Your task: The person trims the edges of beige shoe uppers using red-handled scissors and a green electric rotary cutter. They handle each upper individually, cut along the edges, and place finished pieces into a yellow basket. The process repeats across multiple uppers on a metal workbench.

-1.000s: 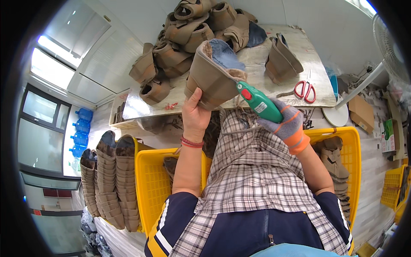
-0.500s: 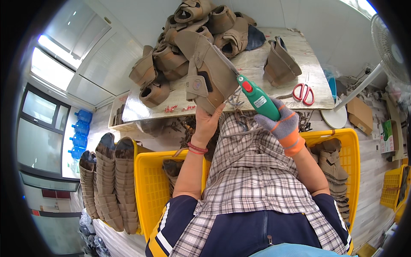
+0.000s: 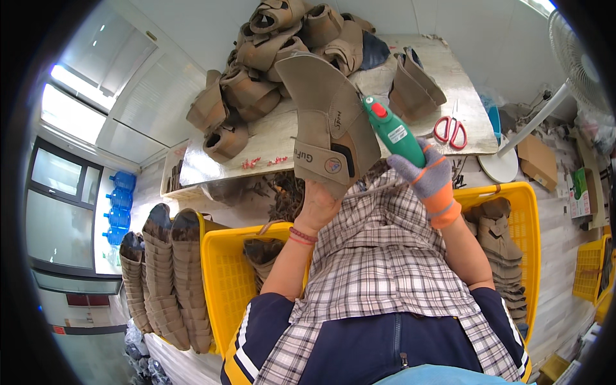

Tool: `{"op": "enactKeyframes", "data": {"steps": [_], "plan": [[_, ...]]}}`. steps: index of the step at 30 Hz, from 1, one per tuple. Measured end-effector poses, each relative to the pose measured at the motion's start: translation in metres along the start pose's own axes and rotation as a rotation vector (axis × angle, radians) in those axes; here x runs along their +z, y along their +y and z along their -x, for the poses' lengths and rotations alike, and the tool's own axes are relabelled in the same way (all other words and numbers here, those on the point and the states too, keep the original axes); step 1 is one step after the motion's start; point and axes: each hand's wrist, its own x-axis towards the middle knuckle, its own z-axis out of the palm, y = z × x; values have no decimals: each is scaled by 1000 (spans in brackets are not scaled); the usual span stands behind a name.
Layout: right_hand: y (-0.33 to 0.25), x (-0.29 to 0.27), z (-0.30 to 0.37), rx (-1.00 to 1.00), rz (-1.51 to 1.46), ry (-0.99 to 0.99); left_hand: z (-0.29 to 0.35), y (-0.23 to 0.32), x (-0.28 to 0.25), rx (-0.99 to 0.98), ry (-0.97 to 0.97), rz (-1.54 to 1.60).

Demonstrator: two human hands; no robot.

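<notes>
My bare left hand, with red bands at the wrist, grips a brown boot upper by its lower end. The upper stands tilted over the table's front edge, its strap and round badge facing me. My right hand wears a grey and orange glove and is wrapped round a green hand-held power tool with a red button. The tool's head is against or just beside the upper's right edge; its working tip cannot be made out. Red-handled scissors lie on the table to the right.
More brown uppers are heaped at the table's back left; a single upper stands right of them. Yellow crates flank me, with stacked uppers at the left. A white fan stands at the right.
The upper has been turned so its strap side faces me more, and it sits lower and further right. The green tool has moved slightly right with my gloved hand.
</notes>
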Motion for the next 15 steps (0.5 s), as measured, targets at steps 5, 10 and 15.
{"op": "enactKeyframes", "data": {"steps": [5,10,15], "plan": [[27,-21,3,46,-84,83,2,-42,-20,-318,74,121],[47,-38,14,127,-126,118,-30,-86,-20,-724,-361,54],[54,-58,25,131,-173,155,-31,-60,-41,-361,-943,598]]}}
